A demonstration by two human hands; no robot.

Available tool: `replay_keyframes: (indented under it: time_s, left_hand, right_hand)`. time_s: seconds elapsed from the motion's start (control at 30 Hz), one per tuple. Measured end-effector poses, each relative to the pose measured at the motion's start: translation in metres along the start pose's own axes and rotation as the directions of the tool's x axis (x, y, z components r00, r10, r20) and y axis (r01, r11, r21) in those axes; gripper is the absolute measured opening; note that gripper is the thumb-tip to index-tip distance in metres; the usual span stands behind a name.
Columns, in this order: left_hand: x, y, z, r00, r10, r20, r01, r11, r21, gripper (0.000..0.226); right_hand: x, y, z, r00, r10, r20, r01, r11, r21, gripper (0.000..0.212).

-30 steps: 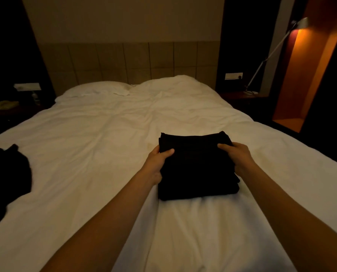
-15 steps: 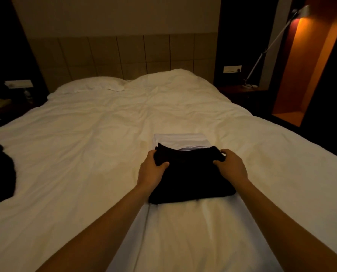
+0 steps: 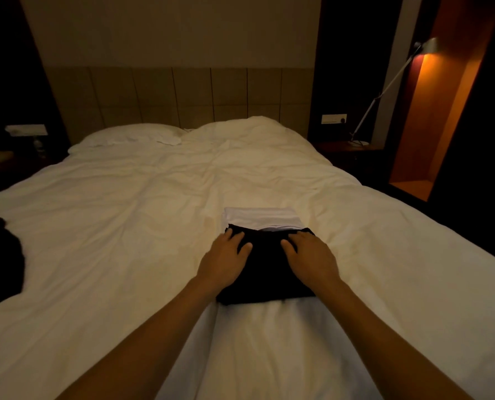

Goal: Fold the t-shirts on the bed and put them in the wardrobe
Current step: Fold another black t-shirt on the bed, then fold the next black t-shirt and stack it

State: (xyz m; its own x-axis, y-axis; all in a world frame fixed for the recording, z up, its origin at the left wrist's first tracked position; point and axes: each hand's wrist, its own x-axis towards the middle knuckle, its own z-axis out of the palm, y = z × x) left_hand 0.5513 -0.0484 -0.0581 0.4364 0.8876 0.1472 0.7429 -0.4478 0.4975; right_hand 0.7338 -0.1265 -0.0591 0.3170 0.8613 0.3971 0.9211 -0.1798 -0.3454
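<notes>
Both hands, left point(image 3: 226, 262) and right point(image 3: 309, 259), rest flat with straight fingers on the folded black shirt point(image 3: 266, 275), which lies atop a white shirt point(image 3: 259, 216) mid-bed point(image 3: 125, 226). Another dark garment point(image 3: 1, 261) lies far left; a lamp point(image 3: 385, 90) stands right.

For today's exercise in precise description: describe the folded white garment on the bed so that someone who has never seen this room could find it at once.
Start at the big white bed and go to the person's two hands, the left hand and the right hand, which lie on a folded black t-shirt. The folded white garment peeks out from under its far edge. Unlike the rumpled bedding, it is flat, straight-edged and slightly bluish.
</notes>
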Motion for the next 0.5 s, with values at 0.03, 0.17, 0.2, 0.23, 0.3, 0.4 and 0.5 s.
replay_keyframes:
  time_s: [0.03, 0.17, 0.2, 0.23, 0.3, 0.4, 0.5]
  left_hand:
    - [-0.007, 0.003, -0.011, 0.997, 0.001, -0.071, -0.003, 1.0, -0.024, 0.053]
    - [-0.045, 0.001, -0.056, 0.971, 0.011, -0.239, -0.03, 0.997, -0.073, 0.053]
    - [-0.057, -0.002, -0.067, 0.963, 0.009, -0.268, -0.03, 0.997, -0.075, 0.053]
    - [-0.069, -0.006, -0.078, 0.957, 0.001, -0.291, -0.025, 0.997, -0.079, 0.054]
    - [-0.095, -0.018, -0.102, 0.94, -0.028, -0.34, -0.004, 0.996, -0.093, 0.054]
    - [-0.136, -0.045, -0.134, 0.907, -0.083, -0.413, 0.038, 0.993, -0.116, 0.056]
    - [-0.173, -0.083, -0.162, 0.884, -0.137, -0.447, 0.094, 0.989, -0.118, 0.067]
  right_hand:
    - [-0.004, -0.012, -0.005, 1.0, -0.008, -0.028, 0.01, 0.998, 0.059, 0.042]
    - [-0.022, -0.065, -0.025, 1.0, -0.014, -0.028, 0.02, 0.975, 0.223, 0.046]
    - [-0.028, -0.081, -0.03, 0.999, -0.033, -0.036, 0.041, 0.966, 0.255, 0.045]
    - [-0.034, -0.097, -0.034, 0.997, -0.057, -0.044, 0.067, 0.956, 0.286, 0.045]
    - [-0.046, -0.13, -0.039, 0.993, -0.097, -0.064, 0.113, 0.93, 0.35, 0.045]
    - [-0.062, -0.18, -0.036, 0.989, -0.125, -0.074, 0.145, 0.886, 0.44, 0.044]
    - [-0.081, -0.232, -0.024, 0.986, -0.158, -0.052, 0.163, 0.852, 0.497, 0.044]
